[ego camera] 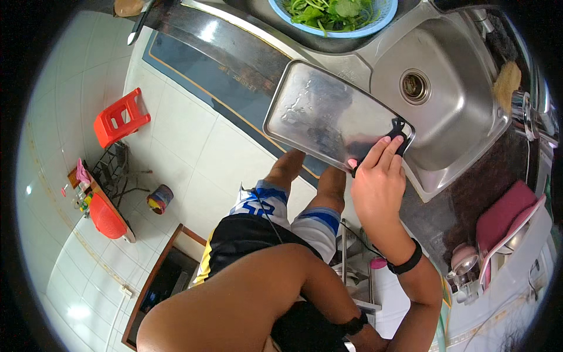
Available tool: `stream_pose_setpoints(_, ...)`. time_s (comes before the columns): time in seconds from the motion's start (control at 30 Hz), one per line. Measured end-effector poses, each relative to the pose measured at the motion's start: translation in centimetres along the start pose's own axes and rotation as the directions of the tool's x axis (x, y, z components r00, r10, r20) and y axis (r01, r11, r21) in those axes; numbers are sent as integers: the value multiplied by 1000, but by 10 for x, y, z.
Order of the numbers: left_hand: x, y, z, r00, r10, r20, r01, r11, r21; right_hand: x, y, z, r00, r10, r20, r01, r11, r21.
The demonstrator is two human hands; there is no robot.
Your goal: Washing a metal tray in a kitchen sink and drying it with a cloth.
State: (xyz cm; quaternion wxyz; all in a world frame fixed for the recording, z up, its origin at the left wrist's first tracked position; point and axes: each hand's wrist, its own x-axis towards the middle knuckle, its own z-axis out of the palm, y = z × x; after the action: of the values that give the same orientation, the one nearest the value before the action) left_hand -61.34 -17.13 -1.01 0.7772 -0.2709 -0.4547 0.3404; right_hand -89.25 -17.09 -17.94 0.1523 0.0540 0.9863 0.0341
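Note:
My right hand (380, 176), palm down, has its fingers on a black item (399, 125) with a looped cord or strap. Most of that item is hidden beneath the palm, so its kind is unclear. Hand and item are at the near right end of a rectangular stainless steel tray (316, 114). Water beads and wet streaks mark the tray's surface. It reaches past the counter's front edge on one side and meets the sink (440, 127) on the other. A dark band circles my left wrist at the lower right; the left hand (377, 343) is mostly hidden by my right arm.
A blue plastic basket (387, 15) of leafy greens stands beyond the sink. A knife (140, 24) sticks out over the counter's edge. The faucet (525, 112) and a dish rack (521, 246) are at right. On the floor are a dark mat (189, 75) and a red stool (119, 119).

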Motion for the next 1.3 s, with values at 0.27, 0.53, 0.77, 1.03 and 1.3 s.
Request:
stream_pose_setpoints(0.27, -28, 16, -4, 999, -52, 10, 52, 999, -10, 1, -2, -2, 1000, -5, 6, 5, 1000, -27)
stream_pose_setpoints(0.53, -240, 144, 135, 894, 394, -215, 359, -338, 870, -10, 14, 3, 998, -10, -63, 23, 975, 219)
stream_pose_setpoints(0.77, -379, 105, 311, 316, 679, 662, 920, -391, -38, -11, 23, 16, 973, 120, -198, 3, 849, 529)
stream_pose_setpoints(1.03, -447, 191, 334, 560, 432, 707, 821, -400, -406, -11, -3, 11, 968, 138, -210, 1, 834, 552)
stream_pose_setpoints(1.3, -445, 209, 330, 587, 340, 735, 784, -467, -409, 36, -44, -5, 910, -370, -190, 402, 662, 632)
